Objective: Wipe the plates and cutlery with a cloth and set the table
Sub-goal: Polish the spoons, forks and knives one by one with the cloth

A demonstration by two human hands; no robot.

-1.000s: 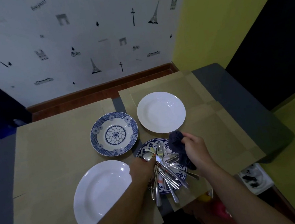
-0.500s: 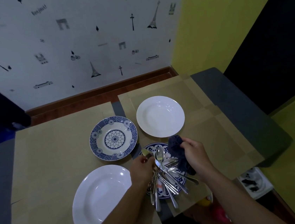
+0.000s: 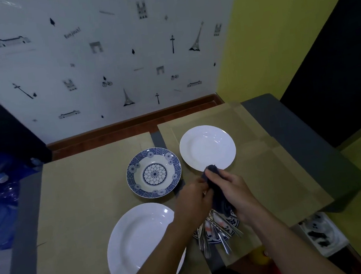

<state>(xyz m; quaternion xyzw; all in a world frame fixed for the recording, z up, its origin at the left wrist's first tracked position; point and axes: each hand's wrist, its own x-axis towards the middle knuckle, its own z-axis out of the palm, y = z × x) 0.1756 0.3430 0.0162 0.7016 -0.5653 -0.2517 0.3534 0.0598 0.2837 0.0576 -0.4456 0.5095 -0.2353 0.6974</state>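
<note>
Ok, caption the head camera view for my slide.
Right hand grips a dark cloth against the left hand, above cutlery piled on a patterned plate.

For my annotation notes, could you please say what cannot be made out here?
Head view: whether the left hand holds anything, hidden by the dark cloth in the right hand.
Head view: the plate under the cutlery, mostly covered by both hands.
</note>
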